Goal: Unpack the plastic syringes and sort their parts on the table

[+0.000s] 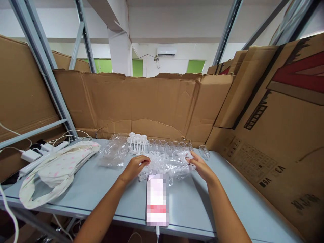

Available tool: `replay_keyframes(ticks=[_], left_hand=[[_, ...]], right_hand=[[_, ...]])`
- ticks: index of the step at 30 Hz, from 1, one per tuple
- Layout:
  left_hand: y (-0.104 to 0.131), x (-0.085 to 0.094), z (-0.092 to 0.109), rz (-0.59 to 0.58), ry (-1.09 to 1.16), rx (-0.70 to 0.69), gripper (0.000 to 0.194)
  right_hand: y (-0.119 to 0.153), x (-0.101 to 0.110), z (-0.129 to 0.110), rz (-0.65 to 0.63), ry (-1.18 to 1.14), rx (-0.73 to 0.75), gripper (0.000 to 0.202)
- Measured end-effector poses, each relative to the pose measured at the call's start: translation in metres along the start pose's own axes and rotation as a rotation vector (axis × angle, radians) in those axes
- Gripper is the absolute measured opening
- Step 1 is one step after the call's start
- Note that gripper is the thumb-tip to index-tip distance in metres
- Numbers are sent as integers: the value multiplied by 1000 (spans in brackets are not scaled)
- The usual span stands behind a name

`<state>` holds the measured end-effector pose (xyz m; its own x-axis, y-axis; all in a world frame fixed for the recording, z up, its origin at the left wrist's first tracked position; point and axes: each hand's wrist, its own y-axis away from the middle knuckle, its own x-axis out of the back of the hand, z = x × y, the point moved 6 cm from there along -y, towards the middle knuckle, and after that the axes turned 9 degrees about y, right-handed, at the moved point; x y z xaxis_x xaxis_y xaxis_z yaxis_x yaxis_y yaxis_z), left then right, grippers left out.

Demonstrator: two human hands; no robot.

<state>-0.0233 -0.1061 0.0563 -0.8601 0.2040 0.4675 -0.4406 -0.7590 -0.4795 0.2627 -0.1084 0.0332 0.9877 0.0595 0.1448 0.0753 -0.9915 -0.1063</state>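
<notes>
A clear plastic bag point(174, 165) with a stack of clear cups inside lies in front of me, above the phone. My right hand point(199, 163) is closed on the bag's right end, thumb and fingers pinched together. At the bag's left side is my left hand point(135, 167), its fingers curled and pinched; what they hold, if anything, is hidden. Small white plastic parts point(143, 175) lie in a pile around and under the bag. Behind it runs a row of clear plastic cups point(169, 147), with white stemmed pieces point(137, 143) standing at the row's left end.
A phone point(157, 199) with a cable lies at the table's front edge. Another clear bag point(113, 152) rests to the left, near a white cloth bag point(60, 165) and a power strip point(44, 158). Cardboard walls point(141, 101) enclose the back and right.
</notes>
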Motion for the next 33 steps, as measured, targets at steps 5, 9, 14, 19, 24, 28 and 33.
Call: replay_keyframes(ticks=[5,9,14,19,24,28,33], left_hand=[[-2,10,4,99,95,-80,14],[-5,18,-4,202,475,-4,18],[-5,14,-18,242,973,206,24],[-2,33,-12,431,927,127,23],[-3,26,30,331,577,-35,19],[-11,13,31,240,405,147,18],[-14,17,9,96,133,307,17]], right_hand=[[2,8,7,65,-64,-28,30],[2,16,14,124,-116,-42,28],[2,12,13,75,-180,-6,30],[2,20,17,170,-207,0,31],[2,17,16,231,-225,33,31],[3,10,12,233,-253,60,37],[7,7,9,182,-249,96,39]])
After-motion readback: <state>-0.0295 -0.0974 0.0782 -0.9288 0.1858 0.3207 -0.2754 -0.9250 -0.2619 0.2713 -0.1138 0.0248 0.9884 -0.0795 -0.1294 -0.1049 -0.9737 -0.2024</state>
